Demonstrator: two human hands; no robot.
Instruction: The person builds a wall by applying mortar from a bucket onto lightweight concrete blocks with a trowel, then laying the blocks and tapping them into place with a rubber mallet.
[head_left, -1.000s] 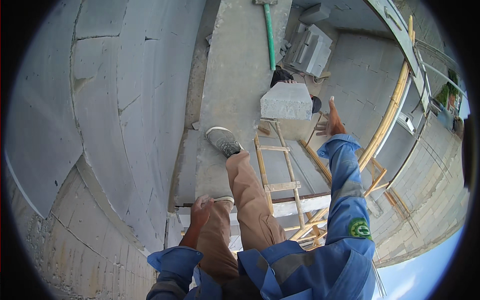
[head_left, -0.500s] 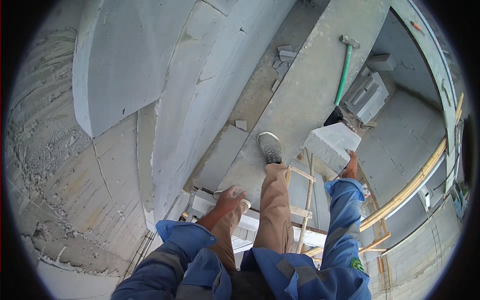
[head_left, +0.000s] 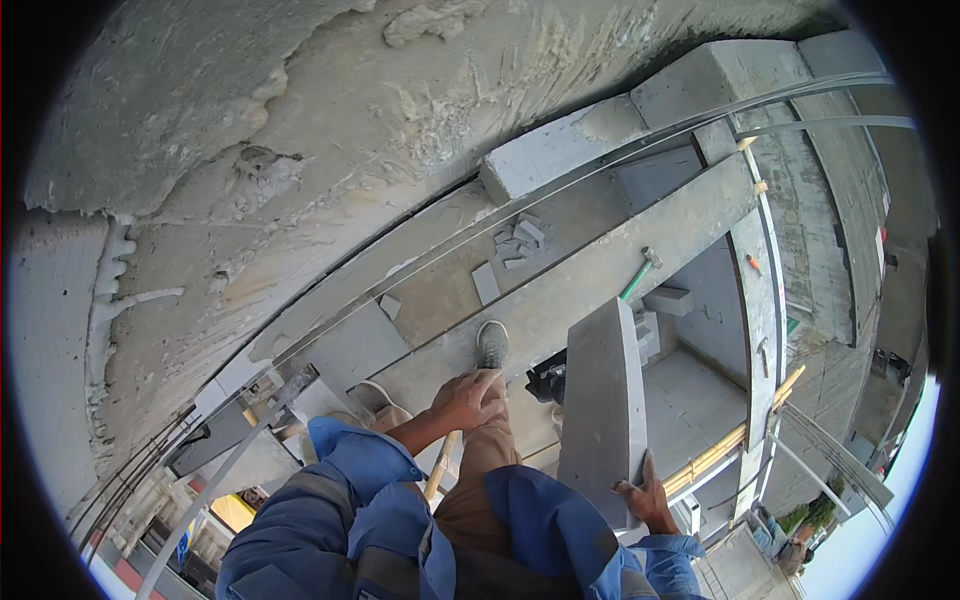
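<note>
A long pale grey building block [head_left: 600, 400] stands raised at my right side, its long face turned toward me. My right hand [head_left: 648, 495] is closed on its lower right edge, fingers wrapped round the edge. My left hand [head_left: 468, 402] rests against my bent knee, holding nothing, its fingers stretched out and slightly bent. My shoe [head_left: 491, 345] is planted on a wide grey plank [head_left: 560, 290]. Just beyond the block's top lies a hammer [head_left: 640, 275] with a green handle, partly hidden by the block.
Broken block pieces [head_left: 520, 240] lie beyond the plank. A rough concrete wall [head_left: 330, 150] rises at the far left. Bamboo poles [head_left: 705, 460] and an orange-handled tool [head_left: 753, 264] are at right. A dark shape [head_left: 547, 380] shows below the plank. Another person [head_left: 785, 548] is at lower right.
The block has come up and closer to me and now stands more upright, with my right hand still on it. My left hand has moved to my knee. The view has turned.
</note>
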